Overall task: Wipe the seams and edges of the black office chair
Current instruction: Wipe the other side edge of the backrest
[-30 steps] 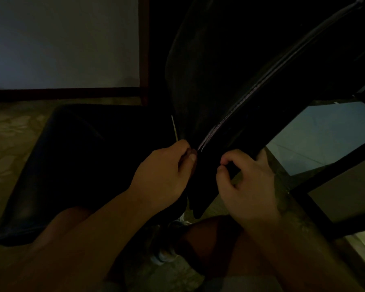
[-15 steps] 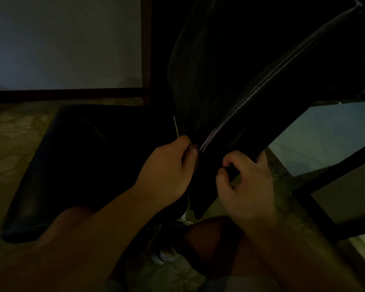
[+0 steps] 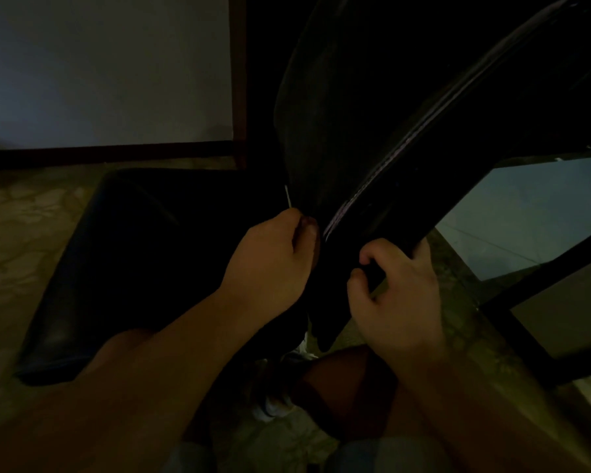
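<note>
The black office chair's backrest (image 3: 372,97) fills the upper middle, dim and tilted, with a pale stitched seam (image 3: 389,165) running diagonally down to my hands. Its black seat (image 3: 144,254) lies at the left. My left hand (image 3: 270,264) pinches a thin white stick (image 3: 288,197) at the lower end of the seam; the stick's tip is hidden by my fingers. My right hand (image 3: 396,295) grips the lower edge of the backrest, fingers curled round it.
A pale wall (image 3: 99,70) with a dark skirting stands at the back left. Patterned floor (image 3: 14,233) lies around the chair. A dark frame with a glass panel (image 3: 526,216) stands at the right. My knees (image 3: 348,387) and a white shoe (image 3: 270,407) sit below the chair.
Both hands stay at the bottom of the seam; the left hand with the stick has shifted very slightly. The right hand keeps its hold on the backrest edge.
</note>
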Demonstrator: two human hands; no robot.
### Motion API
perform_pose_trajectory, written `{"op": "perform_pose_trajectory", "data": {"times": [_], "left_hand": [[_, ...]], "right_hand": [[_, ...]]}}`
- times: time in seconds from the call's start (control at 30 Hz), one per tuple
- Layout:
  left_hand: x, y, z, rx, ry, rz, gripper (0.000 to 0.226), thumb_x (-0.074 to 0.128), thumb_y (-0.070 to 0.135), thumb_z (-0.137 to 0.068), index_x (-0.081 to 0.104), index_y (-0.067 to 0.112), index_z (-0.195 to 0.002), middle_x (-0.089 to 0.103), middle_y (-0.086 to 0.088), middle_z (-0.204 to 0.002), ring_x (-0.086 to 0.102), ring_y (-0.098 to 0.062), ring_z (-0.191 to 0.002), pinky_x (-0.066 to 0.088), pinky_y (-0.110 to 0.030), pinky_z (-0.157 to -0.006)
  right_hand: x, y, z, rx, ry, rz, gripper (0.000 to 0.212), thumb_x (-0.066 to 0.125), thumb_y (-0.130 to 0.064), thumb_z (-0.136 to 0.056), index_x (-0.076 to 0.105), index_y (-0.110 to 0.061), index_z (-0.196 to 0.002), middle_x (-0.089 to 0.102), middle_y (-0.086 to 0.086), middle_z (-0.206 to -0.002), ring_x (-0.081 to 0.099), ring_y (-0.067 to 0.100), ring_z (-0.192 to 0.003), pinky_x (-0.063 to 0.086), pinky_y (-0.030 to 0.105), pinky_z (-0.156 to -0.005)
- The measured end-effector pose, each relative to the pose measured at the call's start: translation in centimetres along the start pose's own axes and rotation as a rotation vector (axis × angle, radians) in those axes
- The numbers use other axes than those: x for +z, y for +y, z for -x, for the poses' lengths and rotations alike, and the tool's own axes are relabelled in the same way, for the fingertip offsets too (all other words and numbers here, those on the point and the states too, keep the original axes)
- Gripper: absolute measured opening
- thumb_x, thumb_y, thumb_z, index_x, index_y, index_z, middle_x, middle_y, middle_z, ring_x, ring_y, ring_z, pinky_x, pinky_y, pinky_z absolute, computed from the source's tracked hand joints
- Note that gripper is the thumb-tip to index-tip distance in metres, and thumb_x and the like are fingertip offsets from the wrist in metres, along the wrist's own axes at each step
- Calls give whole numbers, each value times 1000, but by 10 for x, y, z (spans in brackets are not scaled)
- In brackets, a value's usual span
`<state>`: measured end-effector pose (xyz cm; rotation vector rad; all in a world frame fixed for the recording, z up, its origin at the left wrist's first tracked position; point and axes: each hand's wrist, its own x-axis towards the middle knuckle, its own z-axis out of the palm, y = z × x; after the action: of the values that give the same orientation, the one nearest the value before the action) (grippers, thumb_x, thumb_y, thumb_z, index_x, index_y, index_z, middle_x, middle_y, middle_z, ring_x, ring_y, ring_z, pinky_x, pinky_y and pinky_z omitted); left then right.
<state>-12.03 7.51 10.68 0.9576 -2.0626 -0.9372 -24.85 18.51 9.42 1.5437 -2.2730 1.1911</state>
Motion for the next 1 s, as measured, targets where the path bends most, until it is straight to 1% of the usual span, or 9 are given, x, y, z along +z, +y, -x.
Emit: {"op": "perform_pose_trajectory", "data": {"times": [0.17, 0.27, 0.37, 0.43, 0.53, 0.63, 0.7, 0.9, 1.0], "left_hand": [[6, 5, 6, -94, -29, 61, 37, 48, 29, -106, 45, 18, -71, 50, 2, -63, 56, -6, -63, 42, -15, -51], [3, 8, 6, -98, -36, 50, 37, 48, 28, -106, 46, 16, -71, 50, 1, -64, 55, -6, -62, 42, -16, -50], [2, 7, -4, -144, 37, 46, 38, 47, 30, -105, 44, 18, -69, 56, -6, -69, 58, -19, -64, 49, -33, -58], [4, 11, -2, -152, 22, 39, 35, 45, 30, -106, 45, 20, -72, 58, -6, -72, 59, -21, -63, 52, -40, -61], [7, 18, 12, -118, -70, -33, 25, 40, 30, -108, 47, 21, -86, 57, 0, -76, 60, -15, -65, 47, -29, -55], [5, 16, 6, -141, -16, -19, 24, 40, 31, -108, 50, 16, -92, 57, 1, -76, 58, -12, -65, 46, -25, -61], [4, 15, -3, -185, 36, 12, 23, 40, 28, -108, 49, 14, -92, 56, 0, -76, 56, -11, -63, 45, -19, -57], [15, 24, 20, -96, -14, -47, 16, 35, 31, -108, 41, 21, -98, 53, 4, -76, 56, -11, -63, 45, -29, -59], [12, 20, 11, -127, 13, -44, 17, 37, 32, -108, 44, 19, -99, 55, 3, -78, 57, -11, -65, 44, -29, -54]], "right_hand": [[-1, -1, 2, -18, -7, -10, 13, 66, -9, -78, 57, -16, -84, 45, 3, -105, 46, -4, -94, 39, 6, -63], [0, -1, 1, -30, -11, -10, 14, 66, -7, -78, 56, -15, -84, 46, 3, -105, 44, -6, -89, 40, 9, -63], [0, -2, 2, -11, -4, -9, 15, 66, -8, -78, 56, -16, -85, 43, 0, -107, 46, -3, -91, 43, 13, -62], [0, -2, 3, -17, -9, -5, 16, 67, -7, -78, 56, -16, -86, 41, -1, -107, 46, -5, -91, 41, 8, -62], [0, -1, 3, -38, -8, 7, 17, 67, -4, -76, 57, -14, -84, 45, 2, -106, 43, -12, -92, 35, 1, -64], [2, -3, 2, -23, 2, -6, 16, 66, -4, -76, 56, -14, -83, 45, 3, -107, 44, -8, -91, 35, 3, -61], [2, -3, 2, -18, 0, -12, 16, 66, -4, -77, 56, -15, -84, 44, 2, -108, 46, -6, -91, 36, 4, -60], [1, -2, 3, -38, -11, 3, 17, 66, -4, -76, 57, -15, -86, 45, 3, -108, 44, -9, -92, 35, 2, -63], [3, -3, 2, -28, -3, 0, 16, 65, -4, -76, 56, -14, -85, 45, 4, -108, 44, -8, -91, 33, 2, -61]]}}
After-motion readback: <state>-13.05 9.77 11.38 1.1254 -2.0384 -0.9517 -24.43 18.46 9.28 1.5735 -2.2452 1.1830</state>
